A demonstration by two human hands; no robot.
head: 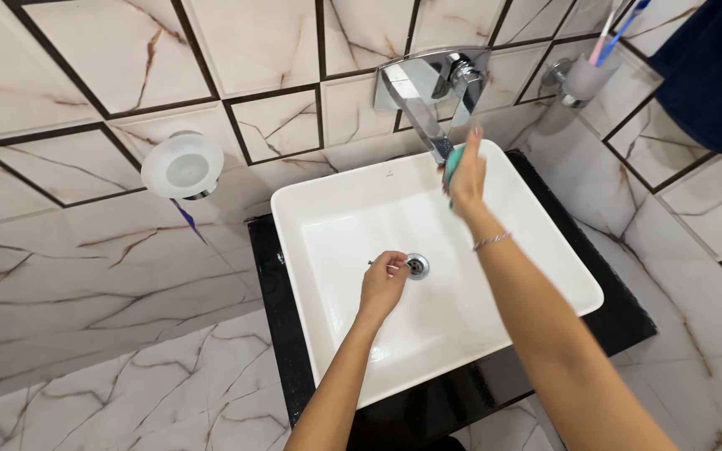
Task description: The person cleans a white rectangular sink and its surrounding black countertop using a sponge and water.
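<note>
Marble-tiled wall backed a white square sink. Right hand grasped a teal sponge against the chrome faucet; left hand, fingers curled, pinched something small beside the drain.

A basin sits on a counter, faucet behind, soap dish left, toothbrush holder right.

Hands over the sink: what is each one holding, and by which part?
The right hand grips a teal cloth, bunched in its fingers against the faucet spout. The left hand pinches something thin; unclear what.
</note>
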